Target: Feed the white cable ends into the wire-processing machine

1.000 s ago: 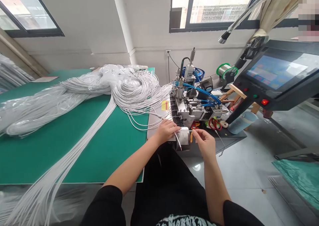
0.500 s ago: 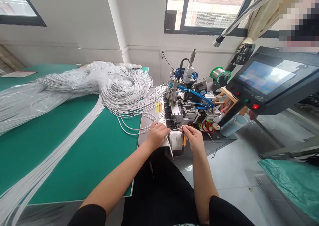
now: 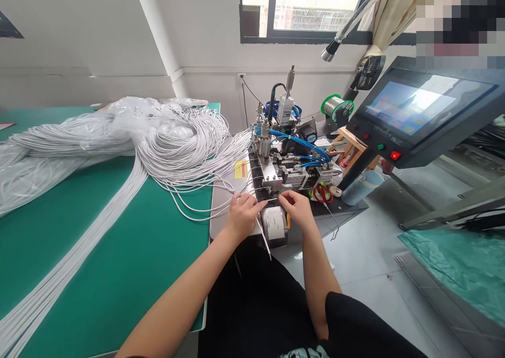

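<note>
Just right of centre in the head view, a short span of thin, white, round cable [image 3: 272, 199] runs nearly level across the frame between the two hands. The left hand [image 3: 242, 216] closes around its left side; the right hand [image 3: 296, 210] pinches its right end between thumb and forefinger, those fingertips nearer the silver metal machine [image 3: 272, 173] just above. A white loose strand [image 3: 264, 238] slants down below the left hand; whether it joins the span cannot be told.

The left hand [image 3: 242, 216] hides part of a white cable [image 3: 264, 239]; the screen [image 3: 410, 105] is too blurred to read, and the green counter [image 3: 118, 253] runs off frame.
</note>
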A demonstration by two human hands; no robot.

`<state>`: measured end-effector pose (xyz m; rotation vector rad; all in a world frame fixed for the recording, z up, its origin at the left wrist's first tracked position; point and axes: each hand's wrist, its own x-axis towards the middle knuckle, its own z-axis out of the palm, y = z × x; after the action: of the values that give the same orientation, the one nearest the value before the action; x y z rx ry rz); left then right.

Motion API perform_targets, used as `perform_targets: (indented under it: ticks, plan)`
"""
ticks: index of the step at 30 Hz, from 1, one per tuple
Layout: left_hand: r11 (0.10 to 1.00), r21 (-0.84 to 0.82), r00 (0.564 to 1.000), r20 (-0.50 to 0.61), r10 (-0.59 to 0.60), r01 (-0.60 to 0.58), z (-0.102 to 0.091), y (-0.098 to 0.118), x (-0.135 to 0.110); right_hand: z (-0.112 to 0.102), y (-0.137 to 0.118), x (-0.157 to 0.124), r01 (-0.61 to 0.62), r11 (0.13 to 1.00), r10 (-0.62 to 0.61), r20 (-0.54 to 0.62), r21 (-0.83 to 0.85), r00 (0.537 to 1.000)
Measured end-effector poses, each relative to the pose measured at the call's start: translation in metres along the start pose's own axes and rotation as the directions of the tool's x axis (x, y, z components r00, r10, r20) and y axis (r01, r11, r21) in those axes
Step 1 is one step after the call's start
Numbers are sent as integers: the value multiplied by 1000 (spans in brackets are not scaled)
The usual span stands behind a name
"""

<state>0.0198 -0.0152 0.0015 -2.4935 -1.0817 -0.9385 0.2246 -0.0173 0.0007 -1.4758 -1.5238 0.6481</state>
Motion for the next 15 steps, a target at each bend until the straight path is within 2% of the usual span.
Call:
perform_targets:
  ticks: [3, 9, 15]
  plan:
    - [999, 7, 999, 21, -31, 31, 2, 2, -1, 5, 7, 3, -32, 998, 31, 7, 51, 999]
    - [996, 28, 990, 108, -87, 84, 2, 5, 2, 17, 27, 9, -106, 958, 73, 130, 266, 989]
    - [994, 72, 974, 204, -101, 88, 1, 8, 3, 18, 26, 12, -66, 962, 40, 100, 264, 994]
